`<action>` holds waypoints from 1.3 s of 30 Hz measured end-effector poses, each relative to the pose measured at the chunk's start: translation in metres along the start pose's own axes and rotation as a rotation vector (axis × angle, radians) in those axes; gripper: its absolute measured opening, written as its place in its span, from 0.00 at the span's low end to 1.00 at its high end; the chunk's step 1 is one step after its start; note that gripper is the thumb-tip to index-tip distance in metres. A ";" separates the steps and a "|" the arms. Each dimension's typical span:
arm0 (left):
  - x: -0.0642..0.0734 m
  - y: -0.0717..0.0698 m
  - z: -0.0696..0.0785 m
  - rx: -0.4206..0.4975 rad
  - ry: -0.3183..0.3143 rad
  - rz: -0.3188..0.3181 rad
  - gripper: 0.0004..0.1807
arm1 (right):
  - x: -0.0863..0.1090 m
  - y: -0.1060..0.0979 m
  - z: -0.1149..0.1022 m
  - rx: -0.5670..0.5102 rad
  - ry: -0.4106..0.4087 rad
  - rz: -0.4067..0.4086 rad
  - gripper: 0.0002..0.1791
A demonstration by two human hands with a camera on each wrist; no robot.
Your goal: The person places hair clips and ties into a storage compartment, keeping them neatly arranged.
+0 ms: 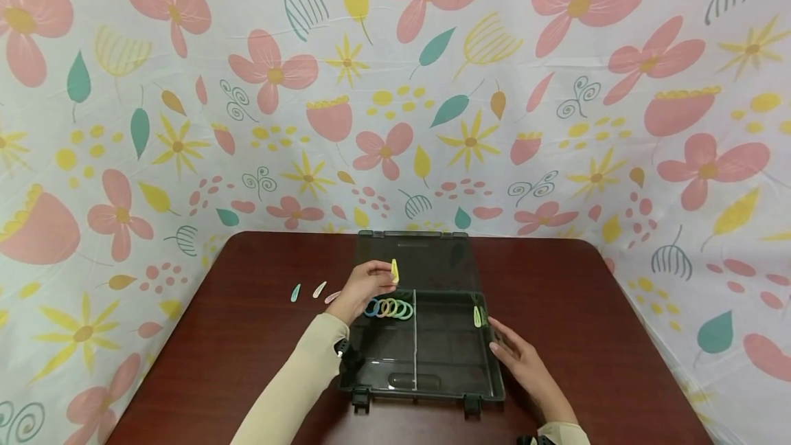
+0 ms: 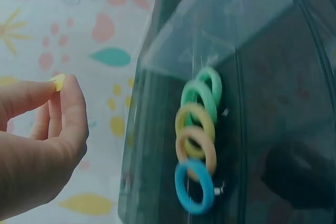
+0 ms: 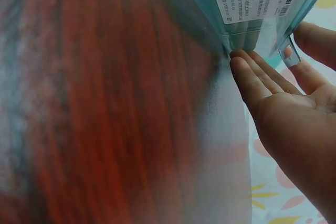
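My left hand [image 1: 363, 288] pinches a yellow snap hair clip [image 1: 394, 271] between thumb and fingers, above the far left part of a dark see-through plastic box [image 1: 415, 393]. In the left wrist view only a small end of that clip [image 2: 58, 82] shows. Below the hand, several hair ties [image 1: 395, 309] in blue, peach, yellow and green overlap in a row in the left compartment. A yellow-green hair clip [image 1: 477, 316] is at the right compartment's far right. My right hand [image 1: 522, 362] touches the box's right side with fairly straight fingers [image 3: 254, 80].
On the brown table [image 1: 266, 349], left of the box, lie a teal clip [image 1: 295, 292], a whitish clip [image 1: 319, 289] and a pink clip [image 1: 331, 297]. The box's lid [image 1: 420, 263] lies open toward the patterned cloth [image 1: 395, 177]. A white divider [image 1: 415, 342] splits the box.
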State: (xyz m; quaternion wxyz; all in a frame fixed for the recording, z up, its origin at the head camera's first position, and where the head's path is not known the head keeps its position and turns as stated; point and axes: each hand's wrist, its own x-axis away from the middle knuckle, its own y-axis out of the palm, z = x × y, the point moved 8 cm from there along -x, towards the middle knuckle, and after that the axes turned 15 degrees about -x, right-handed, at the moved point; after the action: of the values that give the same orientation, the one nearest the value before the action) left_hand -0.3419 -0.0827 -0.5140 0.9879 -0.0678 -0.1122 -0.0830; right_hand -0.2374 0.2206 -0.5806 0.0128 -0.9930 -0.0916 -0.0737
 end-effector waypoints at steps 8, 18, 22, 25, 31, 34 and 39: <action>-0.002 0.045 0.009 0.039 0.003 -0.078 0.12 | 0.000 -0.001 0.001 -0.011 0.000 0.004 0.31; 0.001 0.090 0.009 0.090 -0.004 -0.085 0.08 | 0.002 0.000 0.001 -0.011 -0.007 0.000 0.31; -0.001 0.103 0.009 0.096 -0.012 -0.084 0.08 | 0.001 0.000 -0.001 -0.009 0.001 0.008 0.31; -0.002 0.115 0.008 0.106 -0.026 -0.093 0.08 | 0.000 -0.001 -0.001 -0.009 0.009 0.018 0.31; -0.004 0.134 0.004 0.105 -0.043 -0.088 0.07 | -0.001 -0.002 -0.002 -0.005 0.000 0.027 0.31; -0.005 0.141 -0.002 0.083 -0.044 -0.077 0.06 | -0.001 -0.001 -0.001 -0.009 -0.005 0.022 0.31; -0.007 0.149 -0.014 0.013 -0.058 -0.046 0.05 | -0.001 -0.001 0.000 -0.013 0.003 0.023 0.31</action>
State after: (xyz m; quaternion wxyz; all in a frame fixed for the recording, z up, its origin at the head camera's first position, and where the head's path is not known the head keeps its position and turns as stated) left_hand -0.3192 0.0618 -0.5465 0.9824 -0.0613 -0.1429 -0.1031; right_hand -0.2385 0.2211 -0.5810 0.0071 -0.9939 -0.0797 -0.0754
